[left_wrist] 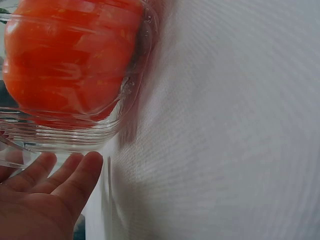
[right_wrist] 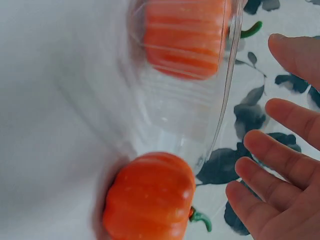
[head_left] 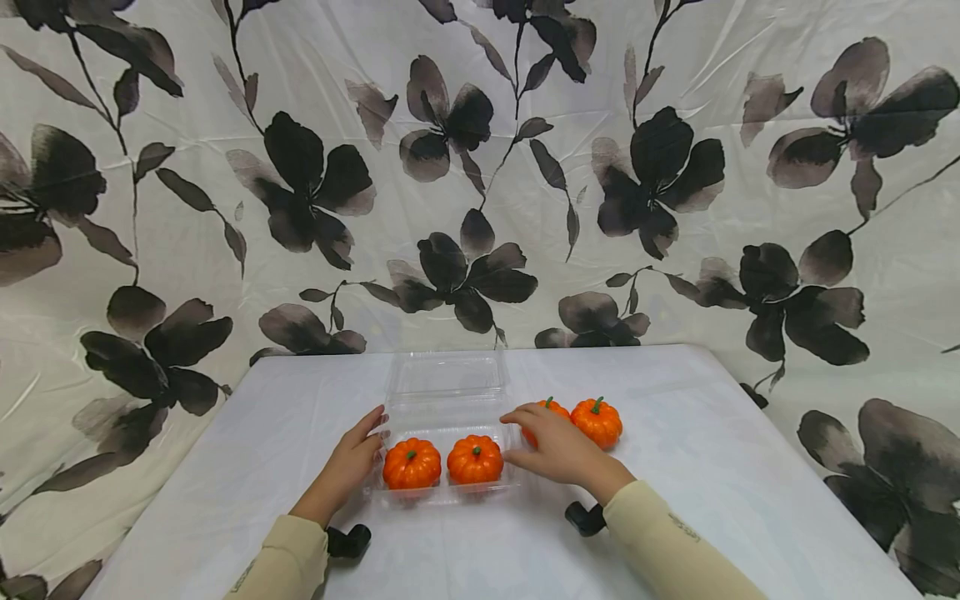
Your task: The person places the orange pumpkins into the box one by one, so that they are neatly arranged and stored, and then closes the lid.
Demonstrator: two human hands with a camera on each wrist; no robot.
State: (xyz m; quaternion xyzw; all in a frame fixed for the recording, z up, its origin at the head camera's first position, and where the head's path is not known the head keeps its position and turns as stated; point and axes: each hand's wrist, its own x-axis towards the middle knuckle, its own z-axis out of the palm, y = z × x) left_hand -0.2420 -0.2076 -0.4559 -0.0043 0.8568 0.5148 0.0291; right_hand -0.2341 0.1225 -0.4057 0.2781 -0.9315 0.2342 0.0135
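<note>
On the white table, a clear plastic clamshell box (head_left: 480,493) stands with its lid (head_left: 448,375) laid back, away from the person. Two small orange pumpkins with green stems sit side by side in its front part, a left one (head_left: 412,467) and a right one (head_left: 476,461). My left hand (head_left: 352,457) is at the box's left side, its fingers extended along the wall in the left wrist view. Over the right side hovers my right hand (head_left: 558,446), fingers spread and holding nothing. It partly hides one loose pumpkin (head_left: 553,407); another pumpkin (head_left: 597,425) lies just right of that.
A white cloth covers the table (head_left: 660,517). Behind it hangs a pale curtain (head_left: 555,283) with dark flowers. Black pieces show at both wrists, a left one (head_left: 349,542) and a right one (head_left: 585,518).
</note>
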